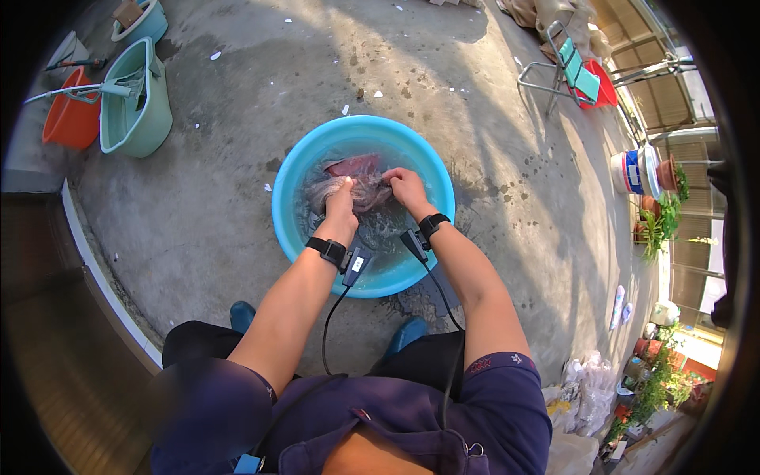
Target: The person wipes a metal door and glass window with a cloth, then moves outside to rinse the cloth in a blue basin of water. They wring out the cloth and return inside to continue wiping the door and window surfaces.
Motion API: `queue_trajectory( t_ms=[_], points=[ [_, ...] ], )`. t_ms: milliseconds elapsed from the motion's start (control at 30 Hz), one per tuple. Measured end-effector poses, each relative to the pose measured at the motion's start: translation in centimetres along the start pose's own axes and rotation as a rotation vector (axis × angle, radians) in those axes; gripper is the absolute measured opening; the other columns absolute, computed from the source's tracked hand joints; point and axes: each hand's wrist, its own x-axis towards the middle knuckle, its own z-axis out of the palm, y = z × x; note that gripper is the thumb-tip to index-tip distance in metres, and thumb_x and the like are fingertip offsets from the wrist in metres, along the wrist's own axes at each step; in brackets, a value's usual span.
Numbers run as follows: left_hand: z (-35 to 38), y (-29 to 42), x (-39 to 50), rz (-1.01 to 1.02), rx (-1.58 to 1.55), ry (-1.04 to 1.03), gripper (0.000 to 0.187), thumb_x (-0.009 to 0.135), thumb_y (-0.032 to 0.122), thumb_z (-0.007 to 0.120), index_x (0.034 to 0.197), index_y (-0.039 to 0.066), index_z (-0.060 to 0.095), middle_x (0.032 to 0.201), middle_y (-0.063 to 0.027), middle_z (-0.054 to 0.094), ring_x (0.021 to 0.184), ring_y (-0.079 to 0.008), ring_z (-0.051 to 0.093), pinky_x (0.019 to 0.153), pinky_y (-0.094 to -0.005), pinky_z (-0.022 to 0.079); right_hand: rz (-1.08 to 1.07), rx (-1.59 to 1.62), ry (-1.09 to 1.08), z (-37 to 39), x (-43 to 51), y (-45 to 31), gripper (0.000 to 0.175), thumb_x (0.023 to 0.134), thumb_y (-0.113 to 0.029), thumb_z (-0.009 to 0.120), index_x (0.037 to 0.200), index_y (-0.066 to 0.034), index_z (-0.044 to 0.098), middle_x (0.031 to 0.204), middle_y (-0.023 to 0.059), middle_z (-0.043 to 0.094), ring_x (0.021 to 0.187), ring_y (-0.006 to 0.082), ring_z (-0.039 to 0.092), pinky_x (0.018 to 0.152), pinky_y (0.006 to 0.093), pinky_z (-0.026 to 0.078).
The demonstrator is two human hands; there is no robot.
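Note:
A light-blue plastic basin (285, 237) of cloudy water stands on the concrete before me. In it lies a wet, bunched cloth (325, 191), greyish brown with a pinkish part at its far side. My left hand (341, 211) grips the middle of the bunch, thumb on top and the other fingers mostly hidden. At the cloth's right end, the fingertips of my right hand (409, 189) pinch its edge just above the water. Each wrist wears a black strap with a cabled device; the right device hangs over the water.
Cables run from both wrists toward my body. At the far left stand a pale-green mop bucket (142, 127) and an orange bucket (71, 119). A folding chair (579, 71) stands at the far right near a red basin (602, 83). Potted plants (656, 222) line the right side.

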Motion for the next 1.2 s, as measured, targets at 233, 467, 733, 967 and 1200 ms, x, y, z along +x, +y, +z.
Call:
queue_trajectory(
  t_ms=[233,467,733,967,1200],
  points=[
    [6.0,4.3,-7.2,-0.105,-0.358,-0.496,0.032,0.107,0.035,0.055,0.121,0.007,0.063,0.126,-0.0112,0.066,0.119,-0.0288,0.062,0.106,-0.0497,0.048,0.426,1.021,-0.143,-1.2,-2.6,-1.9,0.046,0.107,-0.041,0.038,0.137,-0.0137,0.059,0.135,0.0062,0.063,0.122,0.027,0.06,0.091,0.0461,0.054],
    [5.3,3.5,-1.2,0.189,-0.326,-0.152,0.023,0.108,0.024,0.055,0.117,0.004,0.062,0.113,-0.0075,0.067,0.107,-0.0224,0.065,0.095,-0.041,0.054,0.159,0.899,-0.167,-1.4,-6.7,-8.6,0.028,0.1,-0.026,0.049,0.125,-0.0191,0.061,0.103,-0.0007,0.068,0.087,0.0121,0.064,0.053,0.0328,0.05],
    [3.3,-1.7,0.8,0.367,-0.03,-0.183,0.013,0.107,0.021,0.054,0.108,0.009,0.057,0.1,-0.007,0.066,0.092,-0.0202,0.067,0.079,-0.0357,0.057,-0.075,0.681,0.095,3.1,-7.0,-8.6,0.032,0.103,-0.022,0.06,0.123,0.0029,0.057,0.12,0.0161,0.068,0.11,0.0231,0.065,0.096,0.0354,0.051],
    [3.9,-2.1,-3.2,0.177,0.075,0.003,0.039,0.105,0.026,0.056,0.136,0.002,0.055,0.129,-0.0108,0.062,0.114,-0.0255,0.062,0.092,-0.0429,0.054,-0.124,-0.078,0.293,0.3,-1.5,-5.0,0.034,0.097,-0.03,0.06,0.119,-0.0048,0.064,0.101,0.0238,0.073,0.1,0.0404,0.069,0.089,0.0487,0.053],
    [-0.9,-1.5,1.2,0.026,0.161,0.211,0.04,0.102,0.026,0.062,0.137,0.008,0.056,0.134,-0.0133,0.06,0.116,-0.0301,0.063,0.096,-0.0508,0.054,-0.465,-0.791,0.127,0.0,-4.0,-0.7,0.06,0.096,-0.037,0.065,0.151,-0.0232,0.049,0.16,0.013,0.036,0.129,0.045,0.051,0.101,0.0506,0.048]
  ],
)
